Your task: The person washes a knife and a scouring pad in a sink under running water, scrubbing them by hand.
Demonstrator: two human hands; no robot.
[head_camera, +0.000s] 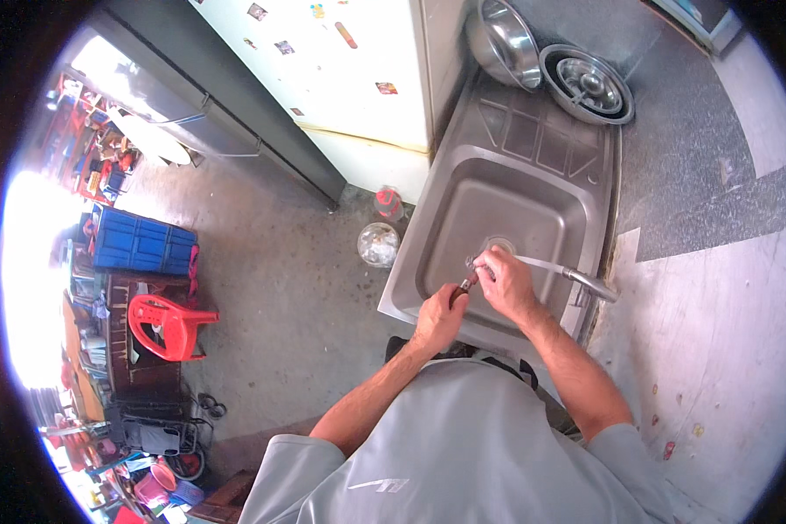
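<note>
My left hand (440, 314) is closed around the dark handle of a small hand tool (466, 283), perhaps a brush, above the near part of a stainless steel sink (406, 275). A short metal band and a reddish-brown part show beyond the fist. My right hand (505, 278) pinches the far end of the same tool, and its fingers partly hide that end. From a metal tap (589, 284) at the right, a pale stream of water (540, 263) runs towards the right hand. Just beyond these fingers lies the round sink drain (500, 245).
Metal basins (503, 46) and a bowl stack (586, 85) stand on the ridged drainboard (537, 131). A white refrigerator (367, 65) borders the sink's far left. On the floor are a clear tub (378, 245), a red-capped container (388, 204), a red plastic chair (170, 327) and a blue crate (144, 240).
</note>
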